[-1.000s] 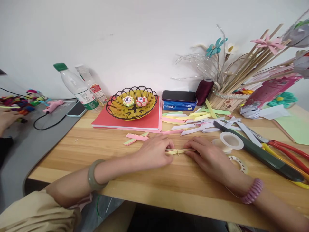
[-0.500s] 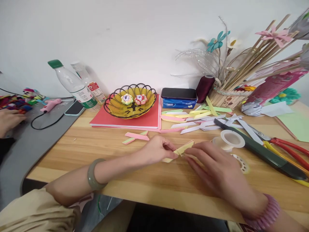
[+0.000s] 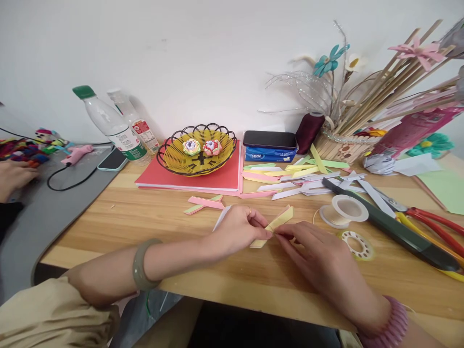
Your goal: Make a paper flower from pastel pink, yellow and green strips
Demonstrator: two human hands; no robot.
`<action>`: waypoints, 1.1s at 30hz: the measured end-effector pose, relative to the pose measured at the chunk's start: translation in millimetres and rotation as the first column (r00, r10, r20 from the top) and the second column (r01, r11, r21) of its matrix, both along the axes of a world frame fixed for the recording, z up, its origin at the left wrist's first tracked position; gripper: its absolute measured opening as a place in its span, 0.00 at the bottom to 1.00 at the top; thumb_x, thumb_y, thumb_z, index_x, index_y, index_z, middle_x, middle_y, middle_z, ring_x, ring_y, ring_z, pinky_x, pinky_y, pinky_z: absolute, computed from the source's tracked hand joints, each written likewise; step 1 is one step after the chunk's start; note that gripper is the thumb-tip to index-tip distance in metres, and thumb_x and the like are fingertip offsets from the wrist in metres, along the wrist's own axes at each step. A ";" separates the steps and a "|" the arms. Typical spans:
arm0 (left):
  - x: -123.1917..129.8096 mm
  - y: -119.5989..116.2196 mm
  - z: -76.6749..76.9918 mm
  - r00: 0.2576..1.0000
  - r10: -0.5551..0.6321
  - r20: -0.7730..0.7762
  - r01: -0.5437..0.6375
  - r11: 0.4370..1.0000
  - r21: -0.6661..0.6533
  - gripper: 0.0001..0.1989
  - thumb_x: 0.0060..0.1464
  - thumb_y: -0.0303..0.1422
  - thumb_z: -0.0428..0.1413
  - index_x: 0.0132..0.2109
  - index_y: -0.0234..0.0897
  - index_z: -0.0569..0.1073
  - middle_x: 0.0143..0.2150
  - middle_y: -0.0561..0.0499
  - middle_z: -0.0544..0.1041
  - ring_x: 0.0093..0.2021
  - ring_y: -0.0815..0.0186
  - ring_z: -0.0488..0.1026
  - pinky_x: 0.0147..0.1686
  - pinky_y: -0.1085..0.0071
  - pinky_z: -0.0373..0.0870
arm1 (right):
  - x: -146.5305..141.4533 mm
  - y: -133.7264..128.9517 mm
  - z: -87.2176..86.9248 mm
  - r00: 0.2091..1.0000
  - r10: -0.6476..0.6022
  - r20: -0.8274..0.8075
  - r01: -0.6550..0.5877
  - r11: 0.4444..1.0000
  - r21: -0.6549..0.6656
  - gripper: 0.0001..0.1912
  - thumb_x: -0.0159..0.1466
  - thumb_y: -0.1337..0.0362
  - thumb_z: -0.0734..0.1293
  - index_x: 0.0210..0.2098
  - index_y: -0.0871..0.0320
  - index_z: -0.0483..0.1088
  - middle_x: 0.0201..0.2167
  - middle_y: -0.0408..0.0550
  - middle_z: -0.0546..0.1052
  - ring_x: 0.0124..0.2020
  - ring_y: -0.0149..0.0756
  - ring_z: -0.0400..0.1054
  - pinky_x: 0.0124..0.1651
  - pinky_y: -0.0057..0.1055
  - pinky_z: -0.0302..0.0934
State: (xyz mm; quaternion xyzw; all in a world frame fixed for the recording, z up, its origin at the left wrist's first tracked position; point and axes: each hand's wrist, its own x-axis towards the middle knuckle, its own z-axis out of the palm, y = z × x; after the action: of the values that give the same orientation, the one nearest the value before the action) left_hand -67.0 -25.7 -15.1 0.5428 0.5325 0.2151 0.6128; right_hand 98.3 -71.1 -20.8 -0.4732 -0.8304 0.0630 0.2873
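My left hand [image 3: 235,232] pinches a folded yellow paper strip [image 3: 282,220] near its middle, above the wooden table. A thin thread [image 3: 270,228] goes around the strip beside those fingertips. Thumb and fingers of my right hand [image 3: 319,256] are closed on the thread right next to the strip. Behind the right hand stands a spool of pale thread [image 3: 350,209], with a white ring with holes [image 3: 357,245] lying in front of it. Crossed pink and green paper strips [image 3: 206,203] rest to the left. A white strip [image 3: 220,218] shows partly behind my left hand.
A yellow basket [image 3: 170,162] with two paper flowers sits on red paper [image 3: 152,179]. Loose paper strips [image 3: 304,181] lie at the back, near a dark green long-handled tool [image 3: 398,229] and red-handled pliers [image 3: 435,217]. Bottles [image 3: 126,140] stand left; another person's hand [image 3: 14,179] is at far left.
The yellow strip is now tilted up more steeply. My right fingers have drawn together by the thread, and the hand has moved slightly down and left, uncovering more of the spool and white ring.
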 end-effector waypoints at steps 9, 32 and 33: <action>2.4 -2.3 1.2 0.995 0.012 0.100 -0.005 0.998 -0.066 0.07 0.36 0.27 0.59 0.29 0.33 0.73 0.20 0.57 0.68 0.21 0.75 0.63 0.22 0.77 0.56 | -3.2 -3.6 -2.3 0.989 -0.136 -0.055 0.135 0.991 -0.020 0.07 0.60 0.66 0.60 0.31 0.58 0.69 0.23 0.45 0.75 0.22 0.33 0.69 0.25 0.29 0.61; 10.2 -7.9 -10.4 0.986 0.019 0.164 -0.039 0.992 0.121 0.13 0.38 0.28 0.60 0.28 0.35 0.62 0.24 0.57 0.68 0.24 0.74 0.65 0.26 0.76 0.62 | -6.0 7.3 5.3 0.798 -0.395 -0.456 0.096 0.829 -0.551 0.08 0.52 0.59 0.66 0.23 0.57 0.70 0.22 0.45 0.76 0.24 0.34 0.69 0.28 0.27 0.64; 9.2 -7.7 -11.0 0.987 -0.005 0.163 -0.016 0.992 0.128 0.12 0.38 0.28 0.60 0.28 0.35 0.63 0.25 0.56 0.68 0.25 0.73 0.66 0.27 0.75 0.63 | -5.7 7.3 5.0 0.799 -0.400 -0.450 0.099 0.825 -0.557 0.08 0.53 0.59 0.65 0.23 0.57 0.70 0.23 0.44 0.76 0.25 0.34 0.69 0.28 0.27 0.64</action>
State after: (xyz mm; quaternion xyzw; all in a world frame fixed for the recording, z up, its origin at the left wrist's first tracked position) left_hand -57.7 -33.4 -26.1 0.5603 0.4672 0.2943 0.6174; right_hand 92.6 -63.8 -15.8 -0.6022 -0.5931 0.3717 0.3839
